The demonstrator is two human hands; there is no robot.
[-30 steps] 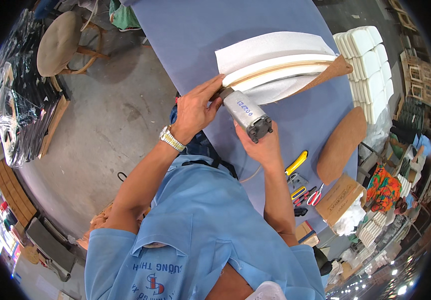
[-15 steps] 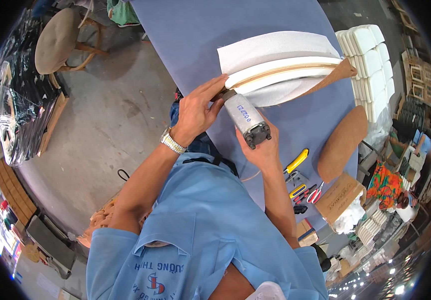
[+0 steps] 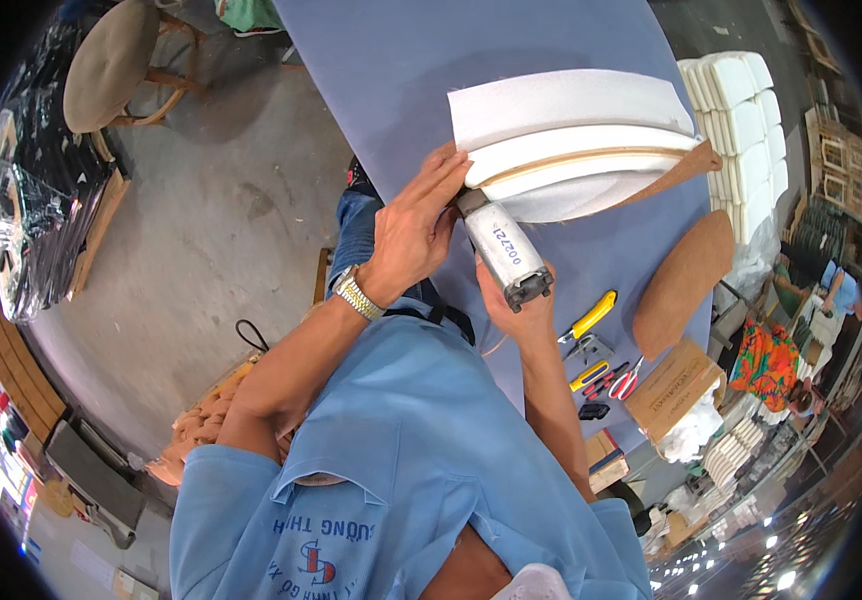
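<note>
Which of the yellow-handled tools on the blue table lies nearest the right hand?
The upper yellow-handled tool, lying slanted just right of the right hand that grips the stapler. The other yellow-handled tool sits lower on the table, beside the red-handled scissors.

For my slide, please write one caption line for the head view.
Left hand presses white foam padding on a blue table; right hand holds a grey pneumatic stapler against its edge.
</note>
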